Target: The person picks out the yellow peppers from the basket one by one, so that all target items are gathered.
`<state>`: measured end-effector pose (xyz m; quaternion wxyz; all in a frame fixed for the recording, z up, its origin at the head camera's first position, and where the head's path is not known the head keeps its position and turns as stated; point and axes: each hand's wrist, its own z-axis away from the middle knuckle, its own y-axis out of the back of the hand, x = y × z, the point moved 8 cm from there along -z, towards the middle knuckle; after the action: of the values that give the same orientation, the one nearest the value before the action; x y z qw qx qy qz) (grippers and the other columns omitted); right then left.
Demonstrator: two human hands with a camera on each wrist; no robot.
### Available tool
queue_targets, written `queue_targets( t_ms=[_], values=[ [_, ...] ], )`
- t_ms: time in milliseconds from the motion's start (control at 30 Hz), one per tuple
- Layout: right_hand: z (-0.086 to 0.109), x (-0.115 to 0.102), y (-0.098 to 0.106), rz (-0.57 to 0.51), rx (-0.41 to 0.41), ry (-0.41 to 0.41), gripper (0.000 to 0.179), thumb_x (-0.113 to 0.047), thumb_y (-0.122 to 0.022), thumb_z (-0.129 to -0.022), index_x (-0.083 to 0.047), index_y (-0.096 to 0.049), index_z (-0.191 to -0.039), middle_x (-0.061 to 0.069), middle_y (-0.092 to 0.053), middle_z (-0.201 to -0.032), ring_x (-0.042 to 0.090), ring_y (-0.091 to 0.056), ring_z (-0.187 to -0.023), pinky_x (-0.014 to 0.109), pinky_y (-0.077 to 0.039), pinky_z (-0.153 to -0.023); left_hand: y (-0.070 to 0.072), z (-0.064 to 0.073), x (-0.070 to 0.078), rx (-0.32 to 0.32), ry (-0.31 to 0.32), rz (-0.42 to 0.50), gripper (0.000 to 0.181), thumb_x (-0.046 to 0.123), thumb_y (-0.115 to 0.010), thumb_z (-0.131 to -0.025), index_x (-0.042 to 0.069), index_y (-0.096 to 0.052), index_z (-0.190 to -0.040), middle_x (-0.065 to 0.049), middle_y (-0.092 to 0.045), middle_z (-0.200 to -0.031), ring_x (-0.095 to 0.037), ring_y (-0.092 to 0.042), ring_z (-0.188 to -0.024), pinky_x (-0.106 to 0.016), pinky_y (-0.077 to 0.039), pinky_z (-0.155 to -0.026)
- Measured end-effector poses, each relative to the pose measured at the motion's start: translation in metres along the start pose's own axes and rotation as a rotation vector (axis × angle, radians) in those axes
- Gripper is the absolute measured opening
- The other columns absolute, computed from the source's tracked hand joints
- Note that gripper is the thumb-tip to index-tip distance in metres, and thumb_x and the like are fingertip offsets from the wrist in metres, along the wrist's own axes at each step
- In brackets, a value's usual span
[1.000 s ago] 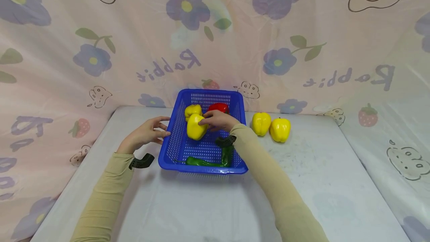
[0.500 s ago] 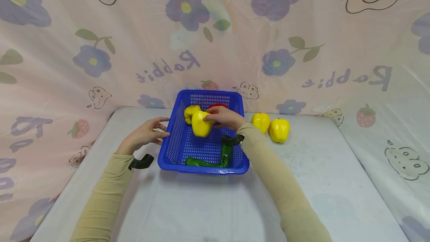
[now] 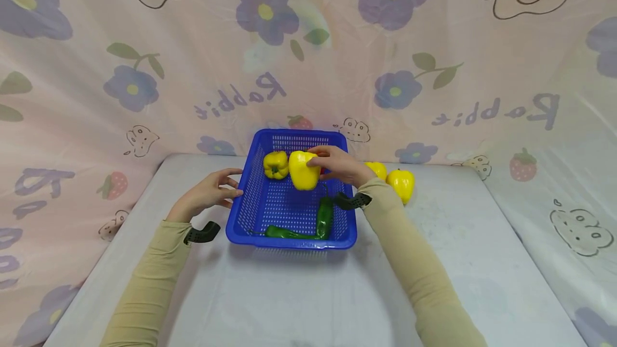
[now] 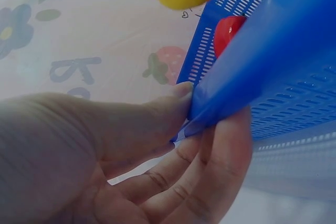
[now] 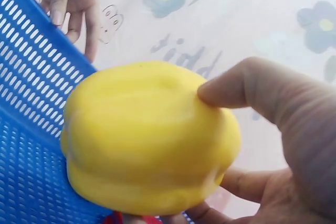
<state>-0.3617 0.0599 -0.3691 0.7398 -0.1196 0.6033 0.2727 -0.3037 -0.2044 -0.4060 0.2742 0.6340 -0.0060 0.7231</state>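
Note:
My right hand (image 3: 339,165) grips a yellow bell pepper (image 3: 303,171), thumb on one side and fingers on the other, raised over the back part of a blue plastic basket (image 3: 236,235). On the basket's left rim, my left hand (image 3: 204,194) pinches the edge; the left wrist view has its thumb (image 4: 168,106) above and fingers below. Another yellow bell pepper (image 3: 276,166) lies in the basket's back left. Two long green peppers (image 3: 324,218) lie toward the front. A red pepper (image 4: 227,34) is inside too, mostly hidden in the head view by my right hand.
Right of the basket, two yellow bell peppers (image 3: 400,183) sit on the white table (image 3: 472,240), one partly hidden by the right wrist. Behind the table hangs a printed curtain (image 3: 328,68). A black wrist mount (image 3: 203,232) projects from each sleeve.
My right hand has carried the yellow bell pepper up and to the right, exposing the one at the back left. My left hand stays on the basket rim.

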Motion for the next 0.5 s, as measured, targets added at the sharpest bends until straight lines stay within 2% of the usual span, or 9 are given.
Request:
queue_targets(
  t_ms=[300, 500],
  values=[
    [0.027, -0.007, 0.021, 0.021, 0.061, 0.041, 0.052, -0.02, -0.063, -0.092, -0.007, -0.044, -0.139, 0.012, -0.045, -0.134, 0.03, -0.046, -0.119, 0.047, -0.046, -0.096, 0.0, -0.001, -0.001, 0.007, -0.001, -0.009, 0.066, 0.009, -0.06, -0.095, 0.002, -0.024, -0.149, -0.027, -0.049, -0.116, -0.028, -0.062, -0.087, -0.04, -0.057, -0.073],
    [0.045, -0.014, 0.035, 0.035, 0.075, 0.094, 0.054, -0.019, -0.061, -0.093, -0.005, -0.041, -0.141, 0.014, -0.044, -0.137, 0.033, -0.044, -0.121, 0.05, -0.044, -0.098, 0.0, 0.0, 0.0, 0.005, -0.004, -0.006, 0.066, 0.01, -0.061, -0.095, 0.002, -0.024, -0.149, -0.027, -0.048, -0.116, -0.027, -0.062, -0.086, -0.04, -0.057, -0.074]
  ],
)
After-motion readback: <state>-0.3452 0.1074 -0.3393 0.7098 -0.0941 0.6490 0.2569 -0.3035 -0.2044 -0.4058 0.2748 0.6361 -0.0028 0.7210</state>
